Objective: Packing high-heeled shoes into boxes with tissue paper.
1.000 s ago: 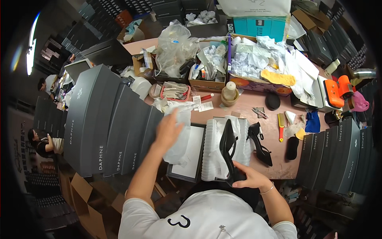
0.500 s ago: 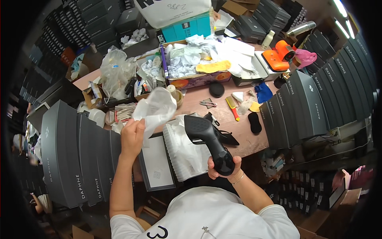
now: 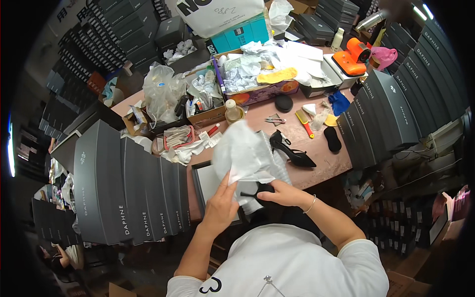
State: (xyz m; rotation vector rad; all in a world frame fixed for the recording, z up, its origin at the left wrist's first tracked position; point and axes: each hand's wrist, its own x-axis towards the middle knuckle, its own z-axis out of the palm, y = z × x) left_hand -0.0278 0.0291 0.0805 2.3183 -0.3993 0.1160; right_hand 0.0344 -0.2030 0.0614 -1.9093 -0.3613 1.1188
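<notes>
My left hand (image 3: pixel 221 204) pinches the edge of a thin, translucent white bag (image 3: pixel 241 151), which spreads out beyond my fingers. My right hand (image 3: pixel 286 194) grips a black shoe (image 3: pixel 261 190) close to the bag's near edge. Most of that shoe is hidden by the bag and my fingers, so how far it sits inside I cannot tell. A second black shoe, a pointed slingback heel (image 3: pixel 300 158), lies on the table just beyond my right hand. Beneath the bag is an open grey shoebox (image 3: pixel 202 180), largely covered.
Dark grey shoeboxes (image 3: pixel 101 183) stand in a row at left, with more (image 3: pixel 386 109) at right. Farther back are a carton of crumpled paper (image 3: pixel 247 74), a clear plastic bag (image 3: pixel 166 91) and an orange device (image 3: pixel 352 57). A yellow-red brush (image 3: pixel 304 123) lies on the pink table (image 3: pixel 326 166).
My hands have come together. My left hand brought the bag rightward over the shoe, and the shoe in my right hand was lowered and turned. The view has shifted a little.
</notes>
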